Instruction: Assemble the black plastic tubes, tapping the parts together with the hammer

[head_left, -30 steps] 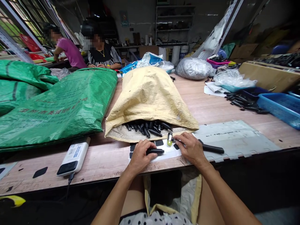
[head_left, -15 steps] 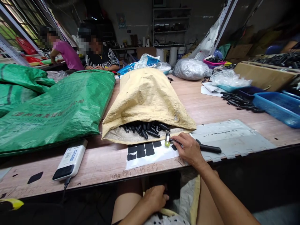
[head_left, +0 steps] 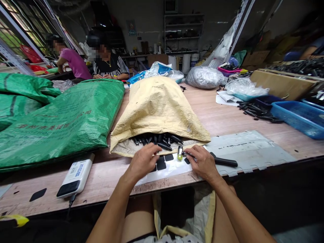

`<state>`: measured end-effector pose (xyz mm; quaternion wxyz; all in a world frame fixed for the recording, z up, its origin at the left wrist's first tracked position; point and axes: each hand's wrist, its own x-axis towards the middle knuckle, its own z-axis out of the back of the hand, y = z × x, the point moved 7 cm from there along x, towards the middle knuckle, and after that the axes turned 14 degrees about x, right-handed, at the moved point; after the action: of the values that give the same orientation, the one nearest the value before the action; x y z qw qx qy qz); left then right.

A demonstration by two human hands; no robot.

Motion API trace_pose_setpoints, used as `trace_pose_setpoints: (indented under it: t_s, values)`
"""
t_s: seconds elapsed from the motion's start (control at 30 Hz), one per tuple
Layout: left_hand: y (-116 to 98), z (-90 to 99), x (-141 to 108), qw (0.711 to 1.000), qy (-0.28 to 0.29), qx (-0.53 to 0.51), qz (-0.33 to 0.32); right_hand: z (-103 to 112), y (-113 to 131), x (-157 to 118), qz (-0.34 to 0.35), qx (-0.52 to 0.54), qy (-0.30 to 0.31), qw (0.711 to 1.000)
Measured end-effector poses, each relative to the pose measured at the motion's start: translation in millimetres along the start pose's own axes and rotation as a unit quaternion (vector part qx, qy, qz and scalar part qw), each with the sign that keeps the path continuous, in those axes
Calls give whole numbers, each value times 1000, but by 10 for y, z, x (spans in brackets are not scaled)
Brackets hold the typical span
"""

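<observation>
My right hand [head_left: 204,162] has the hammer [head_left: 225,161]

My right hand is closed around the hammer, near its head. The shiny head has a yellow end, and it is over the white sheet [head_left: 174,167], just in front of the big yellow sack [head_left: 162,104]. The fat black end of the handle sticks out past my hand, over the grey board [head_left: 253,148].

My left hand [head_left: 143,160] is at the mouth of the yellow sack. Its fingers are bent in and close together. I can't tell if anything is between them. Lots of black parts [head_left: 155,138] lie inside the sack's open mouth, right by my fingers. Under my left hand, the white sheet has black squares [head_left: 161,163] on it.

On the left of the tabletop [head_left: 113,179] is a big green sack [head_left: 76,121]. A white box [head_left: 79,172] with a cord [head_left: 71,201] is by its front edge. Far to the right is a blue tray [head_left: 298,116], next to a pile of black sticks [head_left: 260,112]. Another sack [head_left: 211,216] is open between my legs. Two people sit across from me, behind the green sack: one in a pink top [head_left: 76,62], one in a striped top [head_left: 121,67].
</observation>
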<state>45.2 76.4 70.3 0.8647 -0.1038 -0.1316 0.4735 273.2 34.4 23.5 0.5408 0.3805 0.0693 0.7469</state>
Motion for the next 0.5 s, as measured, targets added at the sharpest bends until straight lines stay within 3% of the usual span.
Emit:
trace_pose_setpoints:
  t_s: [0.07,0.13,0.3,0.5]
  values:
    - [162,-8,141,994,-31,101,-3,2,-3,-1,-2,2,0,1000]
    - [202,-97,228,986,-21,163,-27,2,-6,-1,-5,3,1,1000]
    - [83,-213,302,968,-6,244,-62,2,-8,1,-9,5,4,1000]
    - [-87,-123,254,966,-8,242,-89,0,-10,0,-14,6,2,1000]
